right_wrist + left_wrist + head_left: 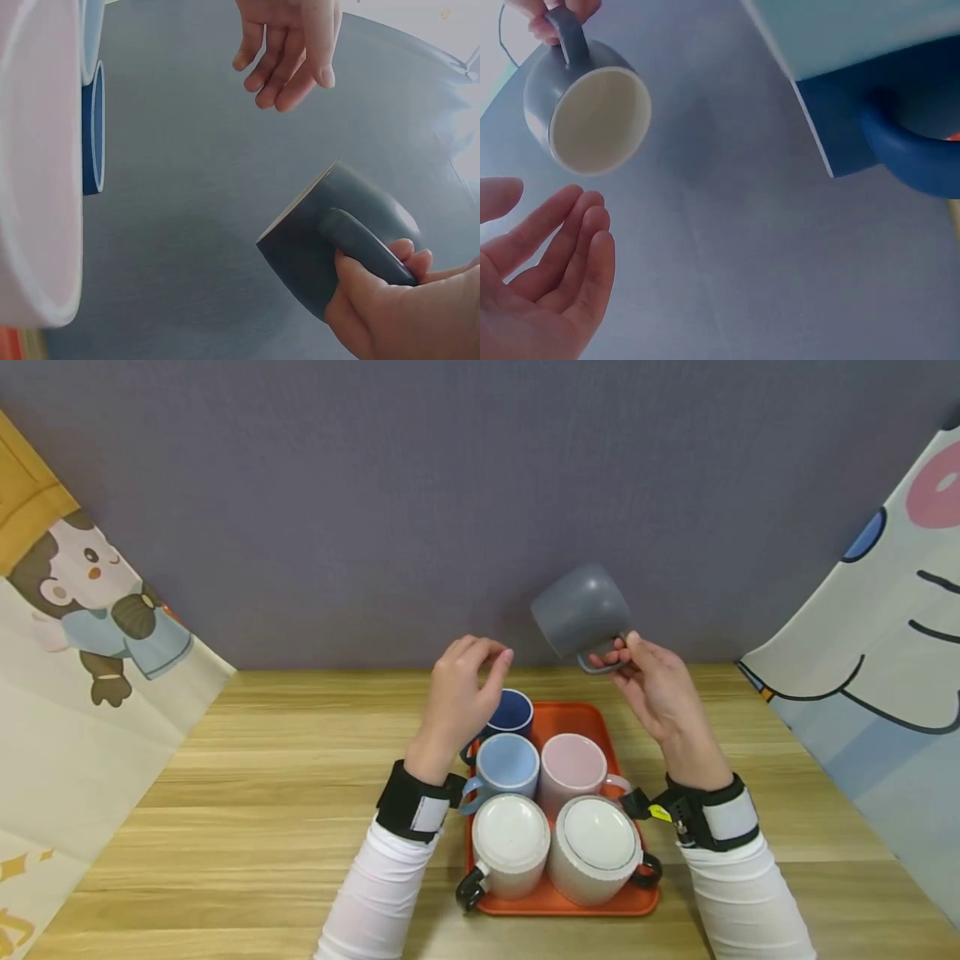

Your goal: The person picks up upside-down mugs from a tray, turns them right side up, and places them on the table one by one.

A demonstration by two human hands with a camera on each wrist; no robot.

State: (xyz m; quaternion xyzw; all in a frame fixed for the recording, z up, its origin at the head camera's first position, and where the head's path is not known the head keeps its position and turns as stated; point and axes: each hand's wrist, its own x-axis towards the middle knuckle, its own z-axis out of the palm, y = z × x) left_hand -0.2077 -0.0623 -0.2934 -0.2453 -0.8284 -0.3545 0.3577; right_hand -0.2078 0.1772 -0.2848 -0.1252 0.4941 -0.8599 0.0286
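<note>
A dark grey mug (581, 610) hangs tilted in the air above the back of the orange tray. My right hand (663, 693) grips it by its handle, and the cream inside (602, 120) of the mug shows in the left wrist view. Apart from the mug, my left hand (465, 693) is raised with relaxed fingers and holds nothing. Below that hand stand a navy mug (512, 710) and a light blue mug (508, 762) on the tray, their handles to the left. In the right wrist view my left hand (289, 45) is above the grey mug's rim.
On the orange tray (558, 718) also stand a pink mug (573, 764) and, at the front, two whitish mugs (512, 835) with black handles, bottoms up. A grey panel (375, 527) rises behind the wooden table (262, 818). Cartoon-printed cloths (112, 610) hang at both sides.
</note>
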